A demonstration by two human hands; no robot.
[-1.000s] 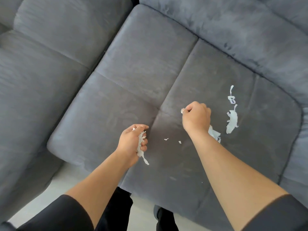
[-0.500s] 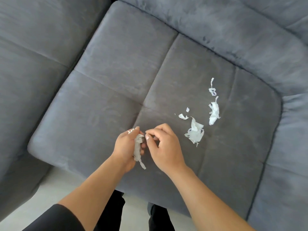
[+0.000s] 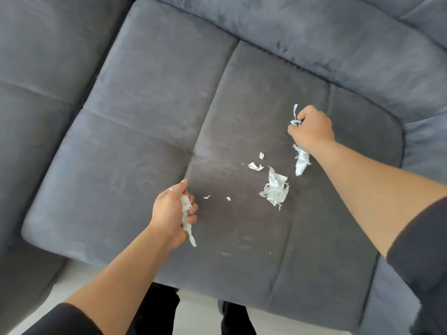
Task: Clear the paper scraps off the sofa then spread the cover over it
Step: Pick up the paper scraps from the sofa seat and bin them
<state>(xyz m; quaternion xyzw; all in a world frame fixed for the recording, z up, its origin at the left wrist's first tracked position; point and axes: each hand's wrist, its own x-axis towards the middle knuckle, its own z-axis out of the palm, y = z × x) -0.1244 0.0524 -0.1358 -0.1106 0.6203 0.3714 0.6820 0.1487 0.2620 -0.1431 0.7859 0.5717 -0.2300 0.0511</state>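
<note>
1. Surface: grey sofa (image 3: 314,32) in napped fabric that shows brush marks. The seat (image 3: 135,146) is divided into panels by stitched seams. The backrest runs along the far side and a second section (image 3: 36,93) joins on the left.
2. Room: a pale floor (image 3: 198,308) shows below the seat's front edge. The person stands there in dark trousers (image 3: 157,310) and dark sleeves (image 3: 420,250).
3. Left hand (image 3: 169,211): over the front-left part of the seat, fingers curled round a white paper strip (image 3: 185,211). The strip's long axis runs front to back, and its free tail hangs out below the fist, pointing at the front edge.
4. Right hand (image 3: 312,129): farther back and to the right, fingertips pinching a thin curl (image 3: 295,117) of paper. The curl's loose end stands up toward the backrest.
5. Long scrap (image 3: 301,163): just beside the right wrist, long axis front to back, narrow tip toward the front edge. Its upper end is hidden by the wrist, and I cannot tell whether the hand touches it.
6. Crumpled scrap (image 3: 275,189): lies loose on the seat between the hands, nearer the right one, with no clear axis.
7. Small scrap (image 3: 255,166): just behind the crumpled one, lying crosswise, with a smaller chip (image 3: 261,155) beside it.
8. Two bits (image 3: 206,197) lie just right of the left hand.
</note>
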